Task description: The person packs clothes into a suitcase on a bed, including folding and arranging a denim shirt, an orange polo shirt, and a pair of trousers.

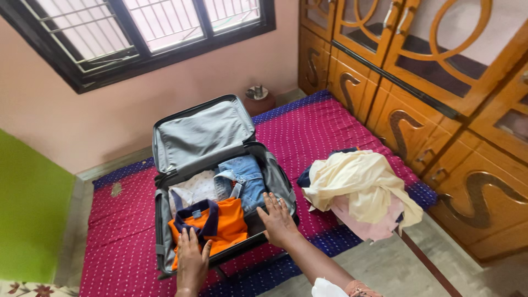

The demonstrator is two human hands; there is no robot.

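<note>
Both hands flat, fingers spread: left hand (192, 258) on the orange shirt (220, 224), right hand (278, 220) on the open suitcase's (201, 135) near right edge.

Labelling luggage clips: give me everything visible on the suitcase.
The suitcase is a grey soft-sided case, fabric by the look, lying open on a magenta dotted mat. Its lid stands tilted back toward the wall, showing a plain grey lining. The base holds an orange shirt with a dark collar, folded jeans and a pale cloth. The left hand rests on the shirt; the right hand lies flat at the near right edge.
</note>
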